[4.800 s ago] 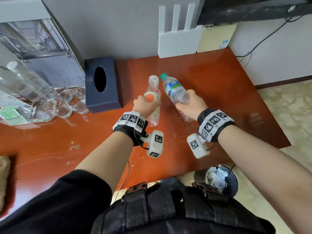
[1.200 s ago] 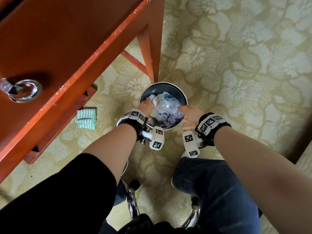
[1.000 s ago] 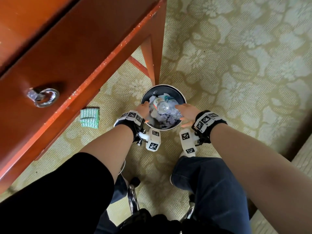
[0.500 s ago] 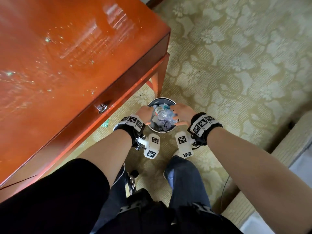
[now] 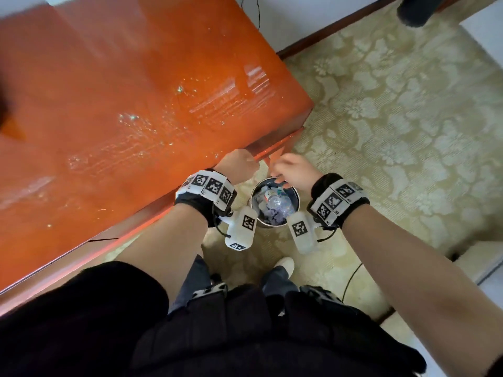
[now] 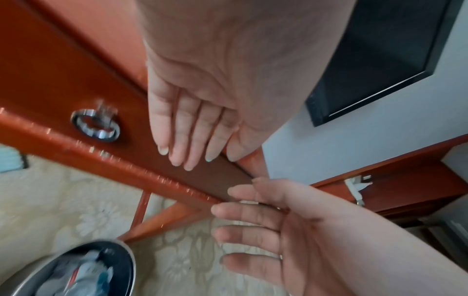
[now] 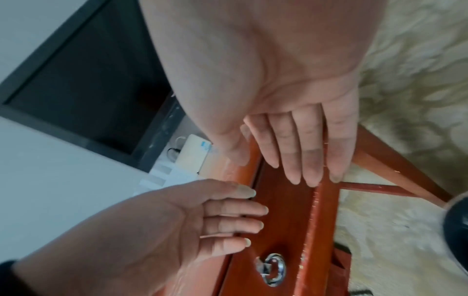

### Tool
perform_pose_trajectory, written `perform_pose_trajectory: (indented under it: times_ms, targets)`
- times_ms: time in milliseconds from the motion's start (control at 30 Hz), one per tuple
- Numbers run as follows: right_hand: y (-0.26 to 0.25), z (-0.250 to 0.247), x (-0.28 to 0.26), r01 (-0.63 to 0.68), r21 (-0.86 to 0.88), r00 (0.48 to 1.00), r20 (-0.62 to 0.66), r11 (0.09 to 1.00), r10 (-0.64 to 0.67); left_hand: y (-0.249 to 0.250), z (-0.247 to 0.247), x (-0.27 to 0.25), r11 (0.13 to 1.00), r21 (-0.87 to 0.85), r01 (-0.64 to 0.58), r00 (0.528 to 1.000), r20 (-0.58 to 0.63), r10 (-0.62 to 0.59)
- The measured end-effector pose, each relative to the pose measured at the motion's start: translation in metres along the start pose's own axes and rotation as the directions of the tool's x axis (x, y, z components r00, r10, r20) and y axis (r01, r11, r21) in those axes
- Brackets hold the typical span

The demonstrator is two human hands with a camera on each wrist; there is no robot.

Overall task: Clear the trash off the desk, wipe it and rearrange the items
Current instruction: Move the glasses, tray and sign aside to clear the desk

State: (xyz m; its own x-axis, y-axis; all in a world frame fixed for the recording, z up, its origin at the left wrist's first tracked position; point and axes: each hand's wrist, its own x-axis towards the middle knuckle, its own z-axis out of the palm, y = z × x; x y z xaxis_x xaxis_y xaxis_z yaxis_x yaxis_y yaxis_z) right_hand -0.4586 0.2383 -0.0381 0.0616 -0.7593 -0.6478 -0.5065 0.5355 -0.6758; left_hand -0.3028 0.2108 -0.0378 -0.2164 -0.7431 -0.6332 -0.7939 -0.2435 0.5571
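A small round trash bin [image 5: 294, 194] stands on the carpet beside the desk corner, and two clear plastic bottles [image 5: 273, 201] lie in it on crumpled paper. Both my hands are empty above the bin. My left hand [image 5: 239, 165] hangs by the desk's front edge with straight fingers [image 6: 182, 144]. My right hand [image 5: 292, 170] is just right of it, its fingers [image 7: 306, 160] straight too. The red-brown desk [image 5: 122, 104] has wet streaks and droplets on its top.
A drawer front with a metal ring pull [image 6: 96, 127] runs under the desk edge. A folded green cloth [image 6: 10, 160] lies on the patterned carpet under the desk. A dark screen [image 7: 83, 86] hangs on the wall. A black cable [image 5: 351, 278] trails on the floor at right.
Both bottles went from my hands into the bin. Both hands then let go and rose from the bin's rim to the height of the desk edge, as my head lifted.
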Motion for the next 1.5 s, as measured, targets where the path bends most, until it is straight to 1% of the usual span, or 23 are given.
perform_pose_trajectory:
  times_ms: [100,167,233,300,400,567,733,800,867,967,1033,1167,1267,1500]
  targets:
    - [-0.037,0.008,-0.004,0.095,-0.172,0.995,0.043,0.980,-0.089,-0.008,-0.033,-0.022,0.999,0.008,-0.031,0.996,-0.078,0.031]
    - [-0.064,0.017,-0.008,0.183,-0.320,0.983,0.072,0.930,-0.169,-0.018,-0.055,-0.035,0.999,0.018,-0.035,0.987,-0.159,0.037]
    - [-0.092,0.030,-0.011,0.265,-0.424,0.964,0.106,0.866,-0.243,-0.032,-0.076,-0.048,0.999,0.044,-0.032,0.973,-0.225,0.041]
    - [-0.120,0.045,-0.014,0.330,-0.474,0.944,0.159,0.816,-0.289,-0.049,-0.098,-0.059,0.998,0.067,-0.013,0.965,-0.259,0.030]
    - [-0.159,0.073,-0.015,0.406,-0.542,0.914,0.245,0.736,-0.324,-0.084,-0.131,-0.074,0.995,0.089,0.039,0.951,-0.310,-0.010]
    - [-0.214,0.128,-0.009,0.508,-0.631,0.861,0.343,0.586,-0.377,-0.150,-0.179,-0.104,0.992,0.083,0.095,0.914,-0.401,-0.054]
    - [-0.267,0.197,-0.003,0.581,-0.657,0.811,0.419,0.481,-0.408,-0.216,-0.224,-0.140,0.987,0.034,0.158,0.875,-0.467,-0.124]
    - [-0.284,0.223,-0.002,0.606,-0.658,0.792,0.448,0.446,-0.416,-0.239,-0.238,-0.154,0.985,0.027,0.173,0.869,-0.474,-0.140]
    - [-0.300,0.245,-0.003,0.627,-0.659,0.775,0.474,0.415,-0.419,-0.261,-0.252,-0.166,0.982,0.038,0.184,0.867,-0.477,-0.144]
    - [-0.320,0.271,-0.004,0.655,-0.661,0.750,0.511,0.367,-0.419,-0.286,-0.267,-0.183,0.976,0.017,0.215,0.844,-0.506,-0.177]
    - [-0.331,0.284,-0.003,0.671,-0.657,0.735,0.530,0.342,-0.424,-0.296,-0.272,-0.192,0.973,-0.011,0.229,0.826,-0.528,-0.200]
    - [-0.348,0.306,0.004,0.701,-0.647,0.708,0.581,0.301,-0.402,-0.308,-0.278,-0.201,0.964,-0.088,0.249,0.814,-0.520,-0.258]
    - [-0.358,0.318,0.010,0.733,-0.632,0.676,0.630,0.254,-0.382,-0.314,-0.282,-0.204,0.956,-0.121,0.266,0.795,-0.533,-0.289]
    - [-0.388,0.333,0.035,0.798,-0.587,0.596,0.734,0.138,-0.327,-0.329,-0.297,-0.200,0.922,-0.203,0.330,0.724,-0.571,-0.386]
